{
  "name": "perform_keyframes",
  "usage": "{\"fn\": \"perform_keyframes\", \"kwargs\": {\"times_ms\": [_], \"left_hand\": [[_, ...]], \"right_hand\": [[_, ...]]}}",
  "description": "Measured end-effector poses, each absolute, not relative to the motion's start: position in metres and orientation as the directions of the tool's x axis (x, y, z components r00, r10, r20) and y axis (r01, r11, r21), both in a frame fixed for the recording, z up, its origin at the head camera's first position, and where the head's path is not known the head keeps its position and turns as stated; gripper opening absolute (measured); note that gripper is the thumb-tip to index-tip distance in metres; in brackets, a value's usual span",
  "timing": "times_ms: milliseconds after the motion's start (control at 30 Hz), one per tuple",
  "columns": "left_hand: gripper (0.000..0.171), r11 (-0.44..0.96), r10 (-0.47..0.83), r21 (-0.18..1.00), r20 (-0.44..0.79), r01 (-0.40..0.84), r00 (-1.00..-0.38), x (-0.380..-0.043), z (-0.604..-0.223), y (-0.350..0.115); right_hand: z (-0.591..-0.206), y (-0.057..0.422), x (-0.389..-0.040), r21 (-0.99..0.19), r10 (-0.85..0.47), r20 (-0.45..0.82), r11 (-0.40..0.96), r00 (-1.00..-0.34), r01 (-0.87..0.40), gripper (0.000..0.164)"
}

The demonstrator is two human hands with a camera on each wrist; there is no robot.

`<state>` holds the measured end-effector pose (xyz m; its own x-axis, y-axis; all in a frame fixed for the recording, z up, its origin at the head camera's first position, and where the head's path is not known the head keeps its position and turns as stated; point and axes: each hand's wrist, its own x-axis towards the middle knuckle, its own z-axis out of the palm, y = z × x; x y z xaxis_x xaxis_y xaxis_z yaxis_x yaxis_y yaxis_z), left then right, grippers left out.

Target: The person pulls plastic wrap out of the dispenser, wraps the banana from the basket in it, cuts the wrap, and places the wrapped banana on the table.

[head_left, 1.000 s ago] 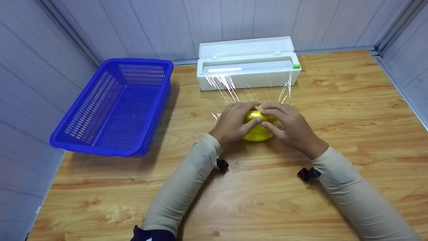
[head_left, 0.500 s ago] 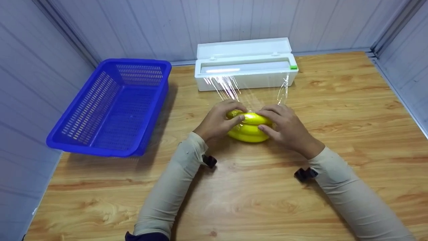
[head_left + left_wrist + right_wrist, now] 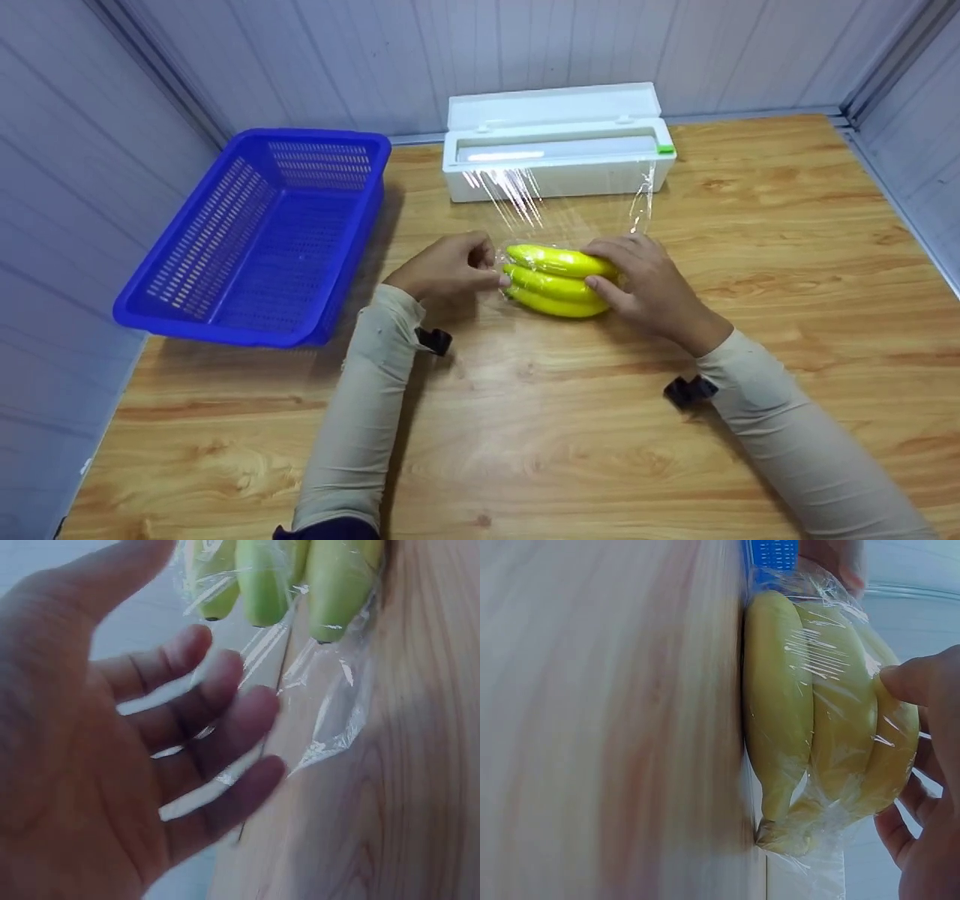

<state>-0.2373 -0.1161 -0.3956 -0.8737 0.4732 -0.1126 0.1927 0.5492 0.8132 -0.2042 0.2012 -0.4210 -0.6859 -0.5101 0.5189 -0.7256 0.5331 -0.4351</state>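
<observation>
Your left grip (image 3: 448, 264) has moved leftward, fingers loose; your right grip (image 3: 646, 291) clasps the bananas (image 3: 553, 283), between both grips. Expect light, firm handling, slippery under film (image 3: 821, 660): take hold at both ends.

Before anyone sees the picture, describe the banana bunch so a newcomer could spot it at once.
On the wooden table, find the long white box at the back, right of the blue basket. In front of it, the right hand holds one end of the banana bunch. Only it is bright yellow and curved, under clear film.
</observation>
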Motion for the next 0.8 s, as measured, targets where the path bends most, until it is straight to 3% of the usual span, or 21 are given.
{"fn": "perform_keyframes", "kwargs": {"times_ms": [133,367,467,633,800], "left_hand": [[0.050,0.589,0.535,0.786,-0.203,0.190,-0.820,-0.239,-0.398,-0.117],[0.010,0.617,0.552,0.737,-0.158,0.274,-0.818,-0.246,-0.405,-0.123],[0.014,0.619,0.557,0.745,-0.193,0.249,-0.808,-0.245,-0.405,-0.125],[0.038,0.640,0.592,0.729,-0.264,0.244,-0.762,-0.243,-0.404,-0.123],[0.016,0.586,0.639,0.763,-0.230,0.271,-0.734,-0.244,-0.407,-0.125]], "right_hand": [[-0.423,0.203,-0.204,-0.441,-0.505,0.521,0.531,-0.688,-0.723,0.037],[-0.423,0.203,-0.205,-0.442,-0.511,0.519,0.526,-0.685,-0.727,0.037],[-0.422,0.203,-0.205,-0.441,-0.515,0.517,0.524,-0.684,-0.728,0.037],[-0.422,0.203,-0.206,-0.438,-0.515,0.522,0.522,-0.680,-0.731,0.038],[-0.422,0.203,-0.206,-0.436,-0.514,0.523,0.523,-0.679,-0.732,0.037]]}}
